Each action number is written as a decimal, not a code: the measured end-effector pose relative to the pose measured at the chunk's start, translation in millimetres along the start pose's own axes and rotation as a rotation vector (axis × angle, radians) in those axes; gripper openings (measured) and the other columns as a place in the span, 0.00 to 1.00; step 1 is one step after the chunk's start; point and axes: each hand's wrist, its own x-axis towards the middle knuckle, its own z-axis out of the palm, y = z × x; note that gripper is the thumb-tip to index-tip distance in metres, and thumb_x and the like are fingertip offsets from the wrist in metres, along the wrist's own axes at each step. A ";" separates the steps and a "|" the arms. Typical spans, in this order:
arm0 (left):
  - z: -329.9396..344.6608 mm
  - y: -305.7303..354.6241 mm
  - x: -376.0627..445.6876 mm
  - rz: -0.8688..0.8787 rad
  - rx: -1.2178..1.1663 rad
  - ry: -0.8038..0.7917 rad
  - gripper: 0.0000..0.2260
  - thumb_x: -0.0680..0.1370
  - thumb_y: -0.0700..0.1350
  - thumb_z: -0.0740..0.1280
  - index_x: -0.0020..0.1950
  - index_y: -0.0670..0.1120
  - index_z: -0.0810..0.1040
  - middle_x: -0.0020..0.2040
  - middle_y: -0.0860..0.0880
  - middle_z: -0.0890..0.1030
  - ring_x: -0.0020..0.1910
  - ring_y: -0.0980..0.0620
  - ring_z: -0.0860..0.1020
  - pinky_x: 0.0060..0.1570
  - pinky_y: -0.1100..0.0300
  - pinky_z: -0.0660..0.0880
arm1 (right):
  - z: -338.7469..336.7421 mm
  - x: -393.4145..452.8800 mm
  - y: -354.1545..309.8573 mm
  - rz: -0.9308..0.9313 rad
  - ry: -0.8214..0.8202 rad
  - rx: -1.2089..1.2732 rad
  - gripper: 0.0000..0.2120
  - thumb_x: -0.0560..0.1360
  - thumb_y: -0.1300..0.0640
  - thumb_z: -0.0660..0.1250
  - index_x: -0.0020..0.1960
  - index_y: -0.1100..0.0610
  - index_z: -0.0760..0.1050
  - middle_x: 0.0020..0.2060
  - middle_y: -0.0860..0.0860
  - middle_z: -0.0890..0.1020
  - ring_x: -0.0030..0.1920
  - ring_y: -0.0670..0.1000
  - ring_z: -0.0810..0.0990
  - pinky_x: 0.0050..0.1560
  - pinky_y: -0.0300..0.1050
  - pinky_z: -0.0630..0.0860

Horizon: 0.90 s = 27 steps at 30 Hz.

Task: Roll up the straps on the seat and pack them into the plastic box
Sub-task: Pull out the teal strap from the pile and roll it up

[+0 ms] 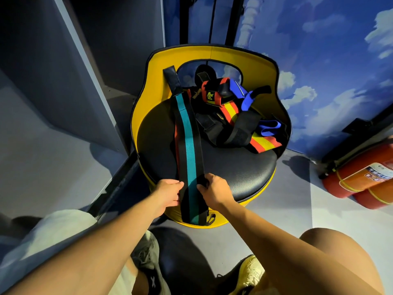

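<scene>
A black-and-teal strap (187, 145) lies lengthwise across the black seat (244, 167), its near end hanging over the front edge. The left hand (168, 195) pinches one edge of it; the right hand (211, 189) grips the other. Further straps (231, 116) lie tangled at the yellow backrest (212, 53).

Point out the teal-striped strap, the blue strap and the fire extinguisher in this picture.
teal-striped strap (188, 143), head view, on its teal centre stripe mid-length.
blue strap (247, 101), head view, on its upper fold.
fire extinguisher (359, 177), head view, on its red body.
</scene>
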 end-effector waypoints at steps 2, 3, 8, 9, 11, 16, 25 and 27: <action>1.5 -1.8 0.5 0.012 0.059 -0.010 0.26 0.81 0.42 0.69 0.77 0.42 0.65 0.72 0.42 0.73 0.65 0.42 0.75 0.61 0.49 0.74 | 1.2 -2.7 0.7 0.006 -0.011 0.063 0.18 0.78 0.52 0.69 0.66 0.55 0.73 0.56 0.54 0.82 0.55 0.57 0.81 0.55 0.49 0.80; 2.0 -3.6 1.4 0.015 0.085 -0.019 0.28 0.80 0.42 0.69 0.78 0.42 0.63 0.74 0.42 0.70 0.69 0.41 0.72 0.64 0.48 0.73 | 1.6 -3.6 2.2 0.006 -0.005 0.083 0.19 0.78 0.52 0.70 0.66 0.55 0.72 0.55 0.54 0.82 0.54 0.57 0.81 0.54 0.48 0.80; 2.5 -8.0 0.9 -0.018 0.064 -0.053 0.26 0.80 0.40 0.69 0.77 0.41 0.66 0.69 0.41 0.76 0.63 0.44 0.77 0.57 0.51 0.77 | -2.3 -5.3 7.8 -0.012 -0.018 0.068 0.21 0.76 0.51 0.72 0.66 0.55 0.71 0.52 0.54 0.82 0.53 0.56 0.81 0.54 0.51 0.80; 2.1 -7.9 1.0 -0.020 0.040 -0.054 0.26 0.80 0.40 0.70 0.76 0.41 0.67 0.68 0.41 0.76 0.60 0.46 0.78 0.54 0.52 0.78 | -3.8 -5.9 8.3 -0.010 -0.035 0.057 0.21 0.76 0.51 0.71 0.66 0.55 0.71 0.51 0.53 0.81 0.53 0.55 0.80 0.54 0.51 0.80; 1.4 -8.9 3.4 -0.027 0.005 -0.040 0.28 0.78 0.40 0.72 0.76 0.40 0.66 0.69 0.41 0.76 0.61 0.46 0.78 0.52 0.53 0.78 | -5.5 -7.9 10.8 0.008 -0.078 0.046 0.21 0.77 0.51 0.71 0.65 0.56 0.70 0.49 0.51 0.80 0.52 0.54 0.80 0.54 0.49 0.80; 2.4 -10.6 6.3 -0.044 0.003 -0.031 0.28 0.78 0.40 0.72 0.76 0.40 0.67 0.69 0.40 0.76 0.64 0.42 0.77 0.58 0.50 0.78 | -7.8 -13.3 22.1 0.036 -0.161 0.026 0.20 0.76 0.52 0.71 0.63 0.56 0.70 0.54 0.54 0.81 0.52 0.54 0.81 0.54 0.50 0.82; 6.5 -9.2 -4.7 -0.097 0.018 -0.108 0.28 0.84 0.45 0.63 0.81 0.47 0.56 0.76 0.40 0.68 0.71 0.37 0.72 0.65 0.42 0.74 | -12.3 -24.6 31.1 -0.141 -0.259 -0.101 0.08 0.77 0.60 0.69 0.51 0.53 0.71 0.47 0.50 0.78 0.43 0.49 0.77 0.41 0.39 0.78; 7.5 -7.8 -7.1 -0.095 0.002 -0.102 0.27 0.84 0.43 0.63 0.81 0.47 0.57 0.74 0.41 0.71 0.68 0.40 0.75 0.64 0.43 0.75 | -12.5 -26.4 37.6 -0.259 -0.283 -0.144 0.14 0.75 0.65 0.69 0.56 0.53 0.72 0.51 0.51 0.77 0.48 0.52 0.78 0.47 0.41 0.80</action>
